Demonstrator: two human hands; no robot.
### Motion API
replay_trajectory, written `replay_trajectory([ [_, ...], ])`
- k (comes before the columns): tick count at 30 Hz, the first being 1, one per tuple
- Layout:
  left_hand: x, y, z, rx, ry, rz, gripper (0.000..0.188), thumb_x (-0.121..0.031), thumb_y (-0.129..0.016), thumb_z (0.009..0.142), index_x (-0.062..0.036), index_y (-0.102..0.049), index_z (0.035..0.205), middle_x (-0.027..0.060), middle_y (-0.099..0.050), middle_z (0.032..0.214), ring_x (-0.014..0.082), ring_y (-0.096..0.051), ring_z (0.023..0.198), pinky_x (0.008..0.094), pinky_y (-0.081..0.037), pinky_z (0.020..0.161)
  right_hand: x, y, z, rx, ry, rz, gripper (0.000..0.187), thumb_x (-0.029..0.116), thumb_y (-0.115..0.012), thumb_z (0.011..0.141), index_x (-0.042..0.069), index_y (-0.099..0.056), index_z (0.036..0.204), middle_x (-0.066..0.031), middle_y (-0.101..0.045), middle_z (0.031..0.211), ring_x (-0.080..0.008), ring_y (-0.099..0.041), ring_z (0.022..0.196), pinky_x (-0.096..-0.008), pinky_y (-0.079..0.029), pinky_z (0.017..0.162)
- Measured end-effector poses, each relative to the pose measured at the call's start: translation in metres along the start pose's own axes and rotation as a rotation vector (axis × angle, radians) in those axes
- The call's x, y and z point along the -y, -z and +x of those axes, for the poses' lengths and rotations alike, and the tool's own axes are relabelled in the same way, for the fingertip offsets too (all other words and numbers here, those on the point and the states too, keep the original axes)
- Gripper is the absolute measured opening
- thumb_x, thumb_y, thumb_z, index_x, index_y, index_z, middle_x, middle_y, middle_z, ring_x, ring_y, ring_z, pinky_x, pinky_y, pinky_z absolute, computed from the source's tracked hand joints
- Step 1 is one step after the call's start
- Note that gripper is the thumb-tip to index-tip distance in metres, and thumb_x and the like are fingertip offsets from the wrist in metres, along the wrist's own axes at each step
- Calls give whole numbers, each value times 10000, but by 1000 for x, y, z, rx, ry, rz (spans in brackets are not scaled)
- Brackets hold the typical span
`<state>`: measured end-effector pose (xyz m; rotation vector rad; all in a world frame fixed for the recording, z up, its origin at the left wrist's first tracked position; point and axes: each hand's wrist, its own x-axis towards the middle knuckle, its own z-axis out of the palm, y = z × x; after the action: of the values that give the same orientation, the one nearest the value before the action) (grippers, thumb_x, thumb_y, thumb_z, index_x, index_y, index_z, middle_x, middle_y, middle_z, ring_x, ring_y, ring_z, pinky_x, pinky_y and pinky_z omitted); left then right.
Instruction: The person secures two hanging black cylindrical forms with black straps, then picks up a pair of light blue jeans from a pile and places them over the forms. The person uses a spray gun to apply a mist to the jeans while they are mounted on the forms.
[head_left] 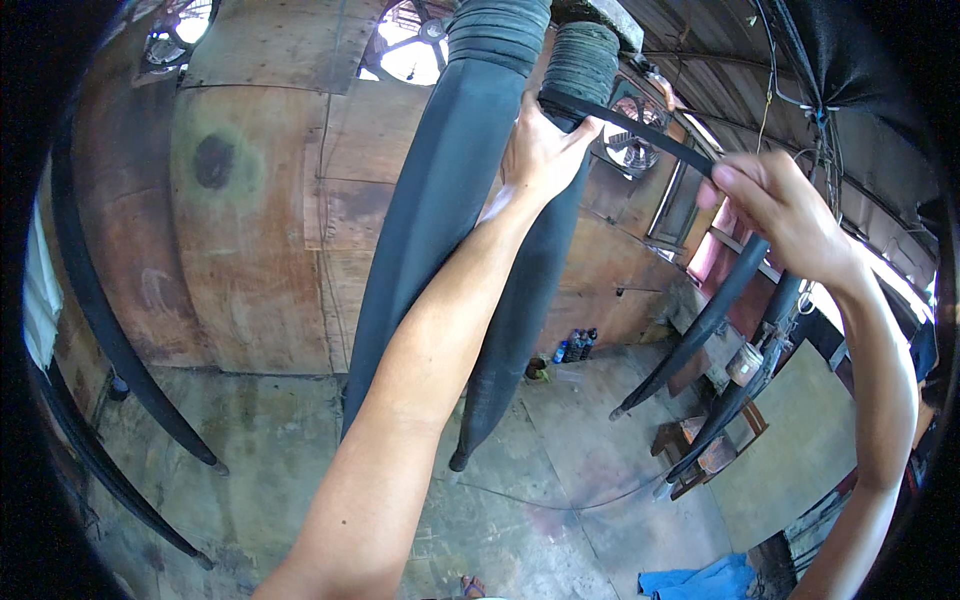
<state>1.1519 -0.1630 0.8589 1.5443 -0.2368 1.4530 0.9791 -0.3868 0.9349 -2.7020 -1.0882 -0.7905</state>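
Two long, dark tube-shaped bundles hang in front of me, the near one wide and the one behind it tapering to a narrow lower end. Bands of dark strip are wound in many turns around their tops. My left hand closes around the rear bundle just under its winding, thumb against a flat black strip. That strip runs taut from the winding to my right hand, which pinches its other end out to the right. The left fingers are partly hidden behind the bundle.
More dark tubes hang at left and right. A wooden chair and a leaning board stand at right. Several bottles sit by the plywood wall. Blue cloth lies on the floor.
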Motion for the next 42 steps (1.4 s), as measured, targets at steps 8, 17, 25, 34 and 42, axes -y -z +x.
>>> replay_trajectory([
  [8,-4,-7,-1,54,-28,-250,568,-362,-803,814,62,-595,1129,173,-694,1028,253,-662,961,372,-501,889,-45,5,-12,-5,39,70,318,262,-473,1040,10,-626,918,18,-394,561,-72,-422,532,-282,-360,509],
  [17,-12,-6,-7,145,-9,-511,568,-422,-768,863,60,-607,1117,108,-677,984,138,-624,848,278,-502,752,-70,18,-3,-48,124,-77,279,203,-466,1034,9,-645,945,17,-337,562,-83,-353,529,-284,-311,500],
  [25,-18,2,-8,235,82,-611,506,-421,-740,884,39,-630,1063,73,-670,885,98,-613,731,260,-497,614,-80,19,-11,-12,156,-33,283,217,-513,1015,0,-641,886,-14,-412,533,-101,-392,476,-281,-325,478],
  [34,-27,21,-10,450,170,-622,652,-621,-401,987,-17,-642,1042,93,-687,870,141,-664,708,282,-555,595,-145,-13,65,-49,405,-132,242,147,-481,994,4,-660,918,-105,-638,672,-258,-647,667,-362,-500,650],
  [42,-35,43,-11,600,277,-873,653,-611,-365,998,-16,-615,1103,115,-692,909,161,-684,737,297,-578,613,-138,-61,147,-79,504,-123,274,217,-510,994,28,-703,1041,-143,-713,830,-325,-680,823,-418,-528,789],
])
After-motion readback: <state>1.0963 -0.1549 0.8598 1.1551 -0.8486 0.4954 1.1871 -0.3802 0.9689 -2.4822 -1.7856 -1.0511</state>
